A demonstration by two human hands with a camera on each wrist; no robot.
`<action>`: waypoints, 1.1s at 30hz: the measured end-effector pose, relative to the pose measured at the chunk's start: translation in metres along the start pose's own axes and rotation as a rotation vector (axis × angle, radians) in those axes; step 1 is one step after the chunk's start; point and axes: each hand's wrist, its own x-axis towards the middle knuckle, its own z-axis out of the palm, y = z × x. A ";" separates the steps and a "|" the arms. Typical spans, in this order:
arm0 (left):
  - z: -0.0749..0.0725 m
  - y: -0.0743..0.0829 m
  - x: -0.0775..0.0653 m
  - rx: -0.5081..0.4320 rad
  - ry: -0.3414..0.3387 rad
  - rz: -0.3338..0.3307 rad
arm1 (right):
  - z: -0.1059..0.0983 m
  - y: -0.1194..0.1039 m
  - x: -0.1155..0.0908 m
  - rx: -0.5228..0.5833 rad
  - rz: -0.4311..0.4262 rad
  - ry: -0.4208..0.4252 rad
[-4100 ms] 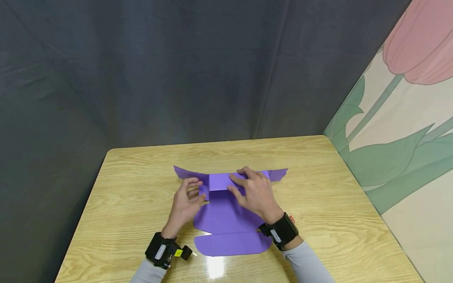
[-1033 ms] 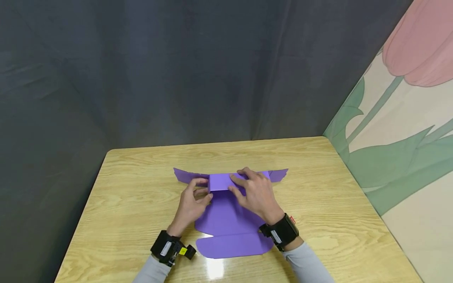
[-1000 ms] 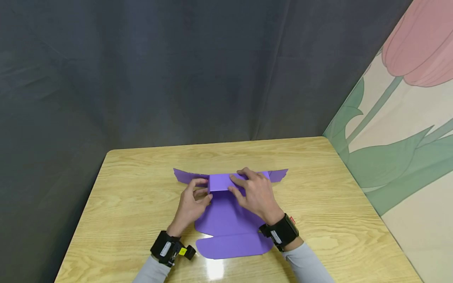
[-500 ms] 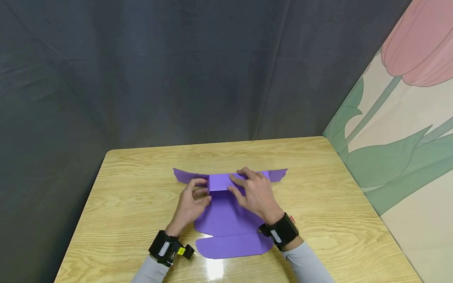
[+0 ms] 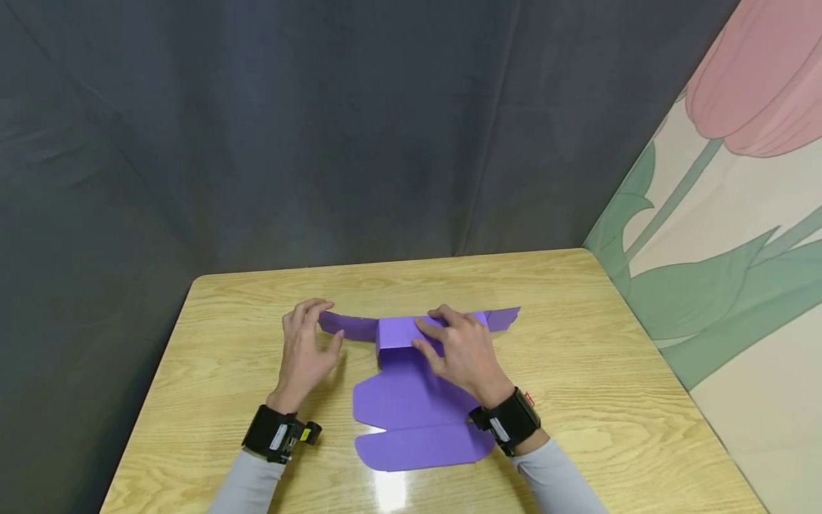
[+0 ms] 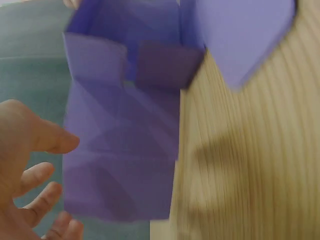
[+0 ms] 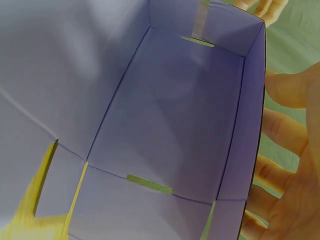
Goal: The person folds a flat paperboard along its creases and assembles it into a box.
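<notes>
A purple cardboard box [image 5: 399,332], partly folded, stands on the table with one wall facing up and a broad panel lying toward me. My right hand [image 5: 465,350] rests on that upper wall with its fingers spread. In the right wrist view, its fingers [image 7: 280,132] lie along the outside of the wall. My left hand [image 5: 307,350] is at the far end of the left side flap [image 5: 353,327], fingers loosely bent and thumb apart. In the left wrist view, the thumb [image 6: 55,137] overlaps the flap's edge; whether it touches cannot be told.
The wooden table [image 5: 244,307] extends on both sides of the box. A dark curtain [image 5: 334,143] hangs behind it, and a flower-patterned cloth [image 5: 719,300] is at the right. Another flap [image 5: 502,319] juts out right.
My left hand has let go of the box's left corner and moved left to the flap's end. Its small corner tab, sticking out earlier, is now folded in. My right hand stays in place.
</notes>
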 end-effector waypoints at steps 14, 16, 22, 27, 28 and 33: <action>-0.006 -0.009 -0.003 -0.055 -0.086 -0.091 | -0.001 0.000 0.000 0.001 0.006 -0.010; -0.006 -0.009 -0.004 -0.062 -0.080 -0.092 | -0.001 0.000 0.001 -0.003 0.007 -0.016; -0.005 -0.009 -0.009 -0.059 -0.066 -0.098 | 0.001 0.001 0.001 -0.009 0.001 -0.018; -0.004 -0.008 -0.011 -0.067 -0.059 -0.095 | 0.001 0.002 0.001 -0.008 0.002 -0.014; -0.004 -0.008 -0.011 -0.069 -0.059 -0.095 | 0.001 0.002 0.001 -0.007 0.002 -0.015; -0.004 -0.004 -0.014 -0.060 -0.068 -0.107 | 0.001 0.002 0.001 -0.003 0.001 -0.014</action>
